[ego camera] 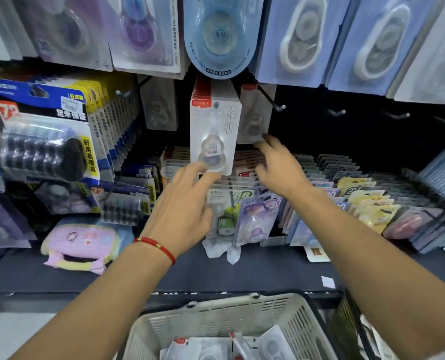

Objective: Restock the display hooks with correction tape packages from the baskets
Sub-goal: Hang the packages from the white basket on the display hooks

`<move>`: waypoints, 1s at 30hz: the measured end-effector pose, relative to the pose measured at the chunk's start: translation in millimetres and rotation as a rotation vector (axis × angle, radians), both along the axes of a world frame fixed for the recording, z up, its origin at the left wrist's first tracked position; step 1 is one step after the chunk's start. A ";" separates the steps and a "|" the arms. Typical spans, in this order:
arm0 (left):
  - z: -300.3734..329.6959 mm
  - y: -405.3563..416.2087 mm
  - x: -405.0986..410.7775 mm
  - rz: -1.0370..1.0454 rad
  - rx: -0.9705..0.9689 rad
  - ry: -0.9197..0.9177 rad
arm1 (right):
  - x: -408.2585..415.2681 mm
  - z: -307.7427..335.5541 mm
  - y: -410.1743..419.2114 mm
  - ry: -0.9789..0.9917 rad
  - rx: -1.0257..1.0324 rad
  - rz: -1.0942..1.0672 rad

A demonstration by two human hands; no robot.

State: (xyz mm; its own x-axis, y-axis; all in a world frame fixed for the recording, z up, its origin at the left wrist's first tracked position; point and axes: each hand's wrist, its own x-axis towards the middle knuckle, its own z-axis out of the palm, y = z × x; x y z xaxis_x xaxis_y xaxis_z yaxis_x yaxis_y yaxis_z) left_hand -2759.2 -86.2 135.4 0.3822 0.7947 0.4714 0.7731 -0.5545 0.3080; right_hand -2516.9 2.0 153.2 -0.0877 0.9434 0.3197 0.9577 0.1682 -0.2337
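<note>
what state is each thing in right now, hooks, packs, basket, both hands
white red-topped correction tape packs: hanging, filling centre hook
bare metal hook: one pack at the back
grey slotted plastic basket: holds packs
left hand: open, fingertips at front pack
right hand: blurred, beneath rear pack

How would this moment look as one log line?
left hand: open, touching hung package | right hand: open, at neighbouring package | basket: packages inside

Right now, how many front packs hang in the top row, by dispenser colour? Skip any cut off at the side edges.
Grey dispenser: 1
Purple dispenser: 1
Blue dispenser: 1
White dispenser: 2
Total: 5
</note>
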 end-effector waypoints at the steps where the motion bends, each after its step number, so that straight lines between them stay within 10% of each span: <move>1: -4.9 -4.2 -1.3 0.004 -0.014 0.000 | 3.5 -7.5 -19.6 0.064 0.025 0.015; 6: -47.0 -40.0 -4.8 -0.118 -0.401 0.379 | 12.6 -71.3 -129.4 0.229 -0.073 0.108; 13: -169.3 -131.8 -28.1 -0.153 -1.004 0.778 | -23.6 -195.5 -223.8 -0.095 -0.883 0.313; 18: -234.7 -190.0 -50.2 -0.064 -1.015 0.712 | -77.3 -275.2 -275.6 -0.036 -1.105 0.409; 24: -259.2 -205.6 -50.3 -0.074 -0.939 0.701 | -106.0 -308.7 -307.1 -0.092 -0.899 0.204; 30: -252.6 -191.6 -35.5 -0.087 -0.764 0.664 | -80.0 -311.9 -306.6 0.337 -1.037 0.152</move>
State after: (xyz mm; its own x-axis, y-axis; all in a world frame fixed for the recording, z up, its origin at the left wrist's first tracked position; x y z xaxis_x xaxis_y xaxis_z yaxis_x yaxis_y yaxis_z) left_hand -2794.6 -277.7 -117.2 0.4533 0.7513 -0.4796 0.8830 -0.4520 0.1265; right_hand -2596.9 -304.6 -158.7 -0.2825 0.7547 -0.5922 0.8042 -0.1502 -0.5750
